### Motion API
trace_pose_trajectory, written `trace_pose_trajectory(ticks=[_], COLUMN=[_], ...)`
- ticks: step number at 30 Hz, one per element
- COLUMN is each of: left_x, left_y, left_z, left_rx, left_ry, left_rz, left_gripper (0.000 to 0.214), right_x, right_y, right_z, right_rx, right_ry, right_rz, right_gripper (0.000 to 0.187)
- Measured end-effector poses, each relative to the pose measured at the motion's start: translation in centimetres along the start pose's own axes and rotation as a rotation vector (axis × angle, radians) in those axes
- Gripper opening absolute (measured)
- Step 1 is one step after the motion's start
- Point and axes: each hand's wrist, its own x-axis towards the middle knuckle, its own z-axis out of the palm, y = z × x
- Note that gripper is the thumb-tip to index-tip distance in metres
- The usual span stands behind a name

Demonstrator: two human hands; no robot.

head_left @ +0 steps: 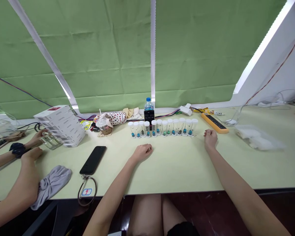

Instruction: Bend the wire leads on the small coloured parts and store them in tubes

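When inspected, hands: left hand point(143, 152) and right hand point(210, 137) loosely curled, palms down on the desk point(177, 164), empty.
Tubes: white-capped clear tubes point(162, 127) stand in a row, near the left hand, right hand just beside the row's right end.
Contents: blue-green pieces point(158, 130) at the bases, some darker.
Nearby: a co-worker's hand point(36, 138) touching a glass jar point(50, 141).

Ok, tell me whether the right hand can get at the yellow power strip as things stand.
Likely yes. The right hand rests on the tabletop close to the yellow power strip, and nothing appears to stand between them. The row of capped vials ends to the hand's left.
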Motion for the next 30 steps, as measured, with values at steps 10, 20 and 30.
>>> trace_pose_trajectory(ticks=[10,20,30], left_x=[-0.2,-0.1,0.0], left_y=[0.2,0.1,-0.3], left_z=[0.0,-0.1,0.3], left_rx=[0.017,0.021,0.024], left_ry=[0.006,0.015,0.016], left_rz=[0.002,0.015,0.035], left_gripper=[0.018,0.018,0.017], right_x=[-3.0,-2.5,0.1], right_y=[-0.2,0.7,3.2], right_z=[0.0,0.1,-4.5], right_rx=[-0.388,-0.584,-0.703], right_ry=[-0.260,-0.330,-0.177], right_rz=[-0.208,-0.272,-0.223], right_gripper=[0.025,0.019,0.016])
